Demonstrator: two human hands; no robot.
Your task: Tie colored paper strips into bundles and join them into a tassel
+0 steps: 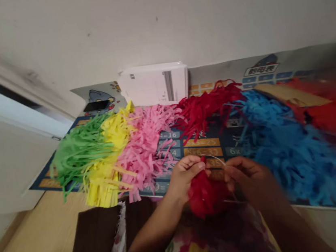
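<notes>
My left hand is closed on the rolled top of a red paper tassel, whose fringe hangs below my fingers in front of my lap. Between finger and thumb, my right hand pinches a thin white string. The string curves from the tassel's top across to my right fingers, and a loose length shows below the hand. Whether the string loops around the tassel or passes through it, I cannot tell. Motion blurs the right hand somewhat.
Fringed paper heaps line the table: green, yellow, pink, dark red, blue and orange-red. A white box leans at the wall, a dark phone lies left, and brown cardboard rests right.
</notes>
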